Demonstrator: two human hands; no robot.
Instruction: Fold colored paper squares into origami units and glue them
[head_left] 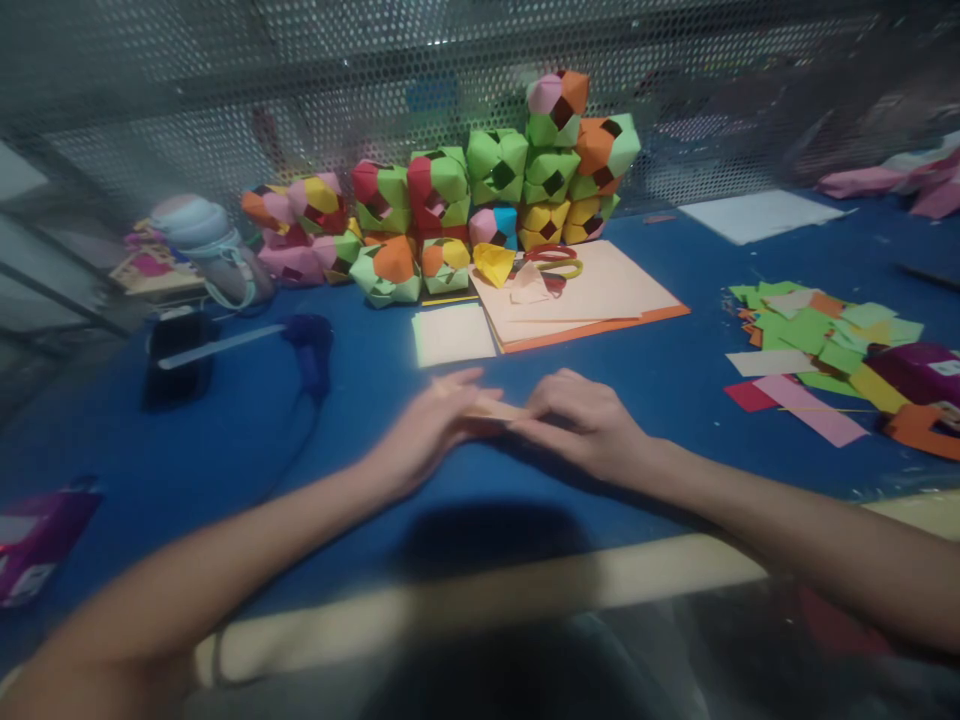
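Over the blue tabletop, a small piece of peach folded paper (496, 409) lies between my two hands. My right hand (581, 420) pinches its right end between thumb and fingers. Wrapped about the other end is my left hand (442, 415), slightly blurred, hiding much of the paper. Just beyond them lies a stack of pale square paper (454, 335). Peach and orange sheets (600, 285) spread behind it, with red and yellow-handled scissors (551, 265) and a yellow folded piece (493, 263) on top.
Stacked multicoloured paper balls (439, 190) line the perforated metal panel (675, 90). At left are a phone (178, 360), a blue corded tool (309, 355) and a pale bottle (217, 245). Colourful paper scraps (817, 330) lie at right beside a purple object (919, 375).
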